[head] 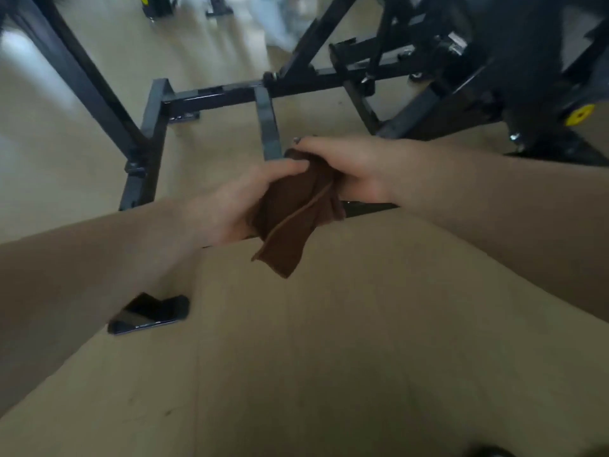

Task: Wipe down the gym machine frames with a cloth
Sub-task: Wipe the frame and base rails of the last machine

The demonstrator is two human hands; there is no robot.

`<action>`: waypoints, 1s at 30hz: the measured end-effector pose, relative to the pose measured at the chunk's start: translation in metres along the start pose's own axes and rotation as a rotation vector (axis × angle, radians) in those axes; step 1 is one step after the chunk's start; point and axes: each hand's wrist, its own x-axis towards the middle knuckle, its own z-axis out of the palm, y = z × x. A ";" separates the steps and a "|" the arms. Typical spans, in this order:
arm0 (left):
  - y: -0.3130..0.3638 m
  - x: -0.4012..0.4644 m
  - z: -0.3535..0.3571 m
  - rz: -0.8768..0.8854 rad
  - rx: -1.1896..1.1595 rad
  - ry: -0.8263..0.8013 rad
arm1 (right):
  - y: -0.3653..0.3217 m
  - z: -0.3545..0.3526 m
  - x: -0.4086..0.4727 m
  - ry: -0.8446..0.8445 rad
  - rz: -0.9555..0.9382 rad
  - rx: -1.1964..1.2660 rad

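A dark brown cloth [296, 212] hangs bunched between both hands in the middle of the head view. My left hand [240, 199] grips its left side with the thumb on top. My right hand [349, 166] holds its upper right part. Just behind the hands runs a black gym machine frame [214, 95] low over the floor, with a short grey-black bar [268, 127] coming toward the cloth. The near end of that bar is hidden by the cloth and hands.
More black frame members slant up at the left [82, 77] and the right [412, 110]. A yellow cap [580, 115] sits at the far right. A black frame foot [148, 313] lies on the beige floor under my left forearm.
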 end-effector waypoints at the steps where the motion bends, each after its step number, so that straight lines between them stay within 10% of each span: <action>1: 0.007 0.005 0.014 0.012 0.042 0.001 | -0.002 -0.015 -0.010 0.013 0.000 0.026; 7: 0.050 0.036 0.095 -0.004 0.233 -0.142 | 0.002 -0.107 -0.063 0.230 -0.029 0.115; 12: 0.089 0.029 0.144 -0.078 0.364 -0.220 | 0.005 -0.146 -0.125 0.486 0.026 -0.344; 19: 0.168 -0.021 0.209 -0.296 0.658 -0.498 | -0.041 -0.202 -0.240 0.467 0.161 -0.438; 30: 0.338 -0.124 0.296 -0.326 0.965 -0.831 | -0.176 -0.255 -0.424 0.318 0.260 0.089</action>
